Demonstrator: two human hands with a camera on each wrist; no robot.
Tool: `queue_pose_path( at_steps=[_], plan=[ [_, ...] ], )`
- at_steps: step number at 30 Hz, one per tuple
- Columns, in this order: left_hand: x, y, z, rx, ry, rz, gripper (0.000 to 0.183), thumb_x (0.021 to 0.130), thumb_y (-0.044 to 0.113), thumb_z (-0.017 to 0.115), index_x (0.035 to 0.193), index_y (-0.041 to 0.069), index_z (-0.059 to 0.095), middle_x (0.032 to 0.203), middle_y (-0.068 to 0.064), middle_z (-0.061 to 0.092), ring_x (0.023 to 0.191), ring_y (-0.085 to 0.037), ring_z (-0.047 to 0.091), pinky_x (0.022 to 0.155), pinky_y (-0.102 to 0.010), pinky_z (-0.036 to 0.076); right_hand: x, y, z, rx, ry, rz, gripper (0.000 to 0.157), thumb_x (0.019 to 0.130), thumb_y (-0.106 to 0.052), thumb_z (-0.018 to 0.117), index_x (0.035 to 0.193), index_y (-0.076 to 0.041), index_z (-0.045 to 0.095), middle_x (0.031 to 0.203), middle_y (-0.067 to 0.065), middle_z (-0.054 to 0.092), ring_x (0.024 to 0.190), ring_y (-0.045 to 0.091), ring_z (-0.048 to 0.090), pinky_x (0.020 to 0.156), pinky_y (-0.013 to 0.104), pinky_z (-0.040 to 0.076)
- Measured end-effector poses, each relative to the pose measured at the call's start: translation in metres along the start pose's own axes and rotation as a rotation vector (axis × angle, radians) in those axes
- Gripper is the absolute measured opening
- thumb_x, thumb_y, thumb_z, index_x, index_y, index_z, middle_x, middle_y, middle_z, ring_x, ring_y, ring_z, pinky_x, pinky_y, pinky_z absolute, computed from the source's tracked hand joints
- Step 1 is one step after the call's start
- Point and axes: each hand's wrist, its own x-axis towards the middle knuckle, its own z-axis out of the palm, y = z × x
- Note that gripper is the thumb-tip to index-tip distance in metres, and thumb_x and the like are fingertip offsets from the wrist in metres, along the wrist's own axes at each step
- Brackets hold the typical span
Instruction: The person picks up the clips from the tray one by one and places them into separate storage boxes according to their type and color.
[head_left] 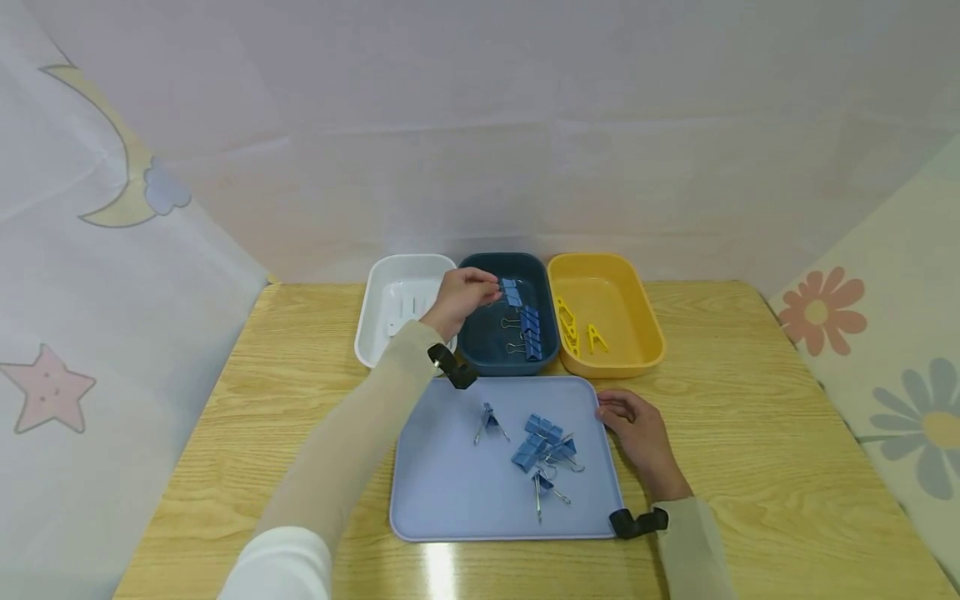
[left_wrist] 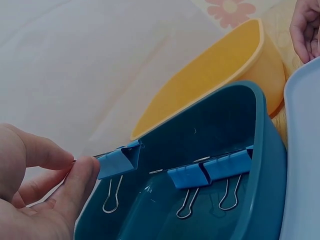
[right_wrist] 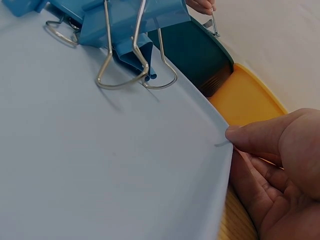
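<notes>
My left hand [head_left: 465, 296] is over the dark teal bin [head_left: 491, 360]. Its thumb and fingers pinch a wire handle of a blue binder clip [left_wrist: 119, 162], whose other handle hangs down. Two more blue binder clips [head_left: 530, 321] lie in that bin, end to end along its right side. My right hand [head_left: 637, 433] grips the right edge of the pale blue tray [head_left: 457, 500] near its far corner, thumb on the rim and fingers below. Several blue binder clips [head_left: 531, 451] lie on the tray, most clustered right of its middle; one [head_left: 490, 417] stands apart to the left.
A white bin [head_left: 362, 337] with some white pieces [head_left: 405, 312] stands left of the teal bin. On the right is a yellow bin [head_left: 648, 333] holding several yellow clips [head_left: 596, 338]. All three bins stand behind the tray on a wooden table [head_left: 750, 417], close to a pale cloth backdrop.
</notes>
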Motion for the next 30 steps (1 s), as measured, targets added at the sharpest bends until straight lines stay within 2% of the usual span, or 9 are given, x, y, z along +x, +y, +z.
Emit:
queue_pose_path(
  at_steps=[10, 21, 30],
  plan=[
    [0.005, -0.005, 0.006, -0.043, -0.006, 0.001, 0.021, 0.094, 0.007, 0.061, 0.113, -0.002, 0.064, 0.111, -0.016, 0.065, 0.099, -0.022, 0.068, 0.1, -0.036, 0.052, -0.001, 0.004, 0.0, -0.019, 0.0, 0.012, 0.029, 0.095, -0.02, 0.062, 0.123, -0.013, 0.062, 0.118, 0.009, 0.067, 0.094, 0.0, 0.059, 0.08, 0.007, 0.047],
    [0.015, -0.004, 0.008, 0.008, -0.003, 0.004, 0.023, 0.094, 0.009, 0.061, 0.115, 0.0, 0.064, 0.112, -0.013, 0.065, 0.101, -0.021, 0.068, 0.095, -0.029, 0.055, 0.001, 0.005, -0.001, -0.008, 0.003, -0.009, 0.029, 0.094, -0.018, 0.062, 0.122, -0.012, 0.062, 0.116, 0.01, 0.068, 0.091, -0.002, 0.06, 0.079, 0.009, 0.049],
    [0.021, -0.006, 0.012, 0.011, 0.002, 0.011, 0.022, 0.094, 0.009, 0.061, 0.115, 0.0, 0.064, 0.113, -0.014, 0.065, 0.102, -0.022, 0.068, 0.098, -0.032, 0.053, 0.001, 0.003, -0.001, 0.022, 0.0, -0.02, 0.028, 0.093, -0.018, 0.064, 0.121, -0.01, 0.063, 0.115, 0.012, 0.068, 0.091, -0.001, 0.06, 0.078, 0.009, 0.05]
  ],
)
